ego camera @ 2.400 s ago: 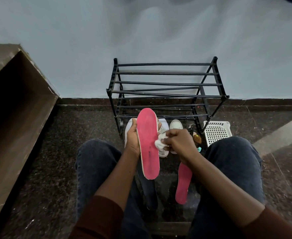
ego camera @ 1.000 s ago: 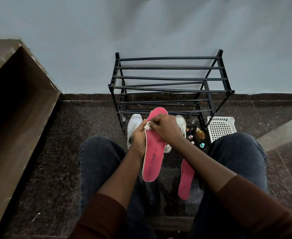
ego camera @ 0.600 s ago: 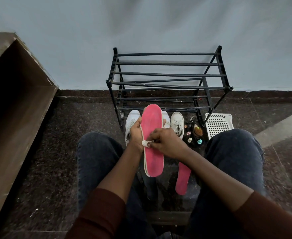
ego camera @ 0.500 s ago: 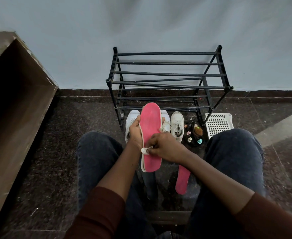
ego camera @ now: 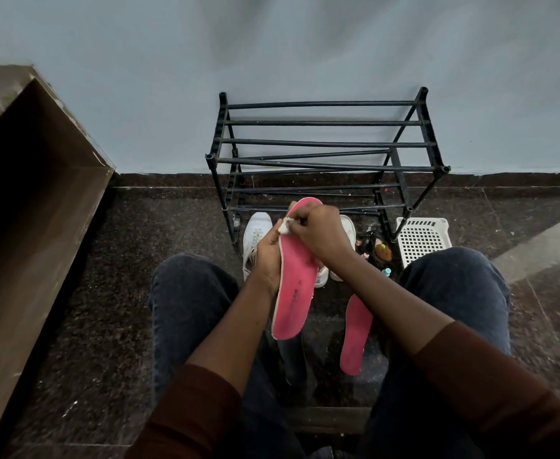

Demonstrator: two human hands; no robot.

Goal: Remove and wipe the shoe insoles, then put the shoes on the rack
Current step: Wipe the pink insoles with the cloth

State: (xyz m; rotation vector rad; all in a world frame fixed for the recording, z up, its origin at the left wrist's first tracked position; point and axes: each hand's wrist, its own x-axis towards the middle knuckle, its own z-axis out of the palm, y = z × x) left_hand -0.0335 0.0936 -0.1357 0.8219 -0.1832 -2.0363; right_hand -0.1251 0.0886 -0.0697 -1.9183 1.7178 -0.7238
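The pink insole (ego camera: 294,279) held up between the knees carries a small dark print near its middle, too blurred to read. The left hand (ego camera: 268,260) grips the insole along its left edge, fingers curled behind it. The right hand (ego camera: 318,235) pinches a small white wipe (ego camera: 284,226) against the insole's upper left rim, near the toe end. A second pink insole (ego camera: 354,336) lies flat on the dark speckled floor (ego camera: 106,309), just right of the held one and apart from it. Two white shoes (ego camera: 255,236) stand on the floor in front of the black rack (ego camera: 325,154), partly hidden by the hands. The rack's bars are bare and it stands against the wall. A white basket (ego camera: 421,236) sits by the rack's right leg, small bottles (ego camera: 381,253) beside it. A brown cabinet (ego camera: 24,210) closes in the left side.
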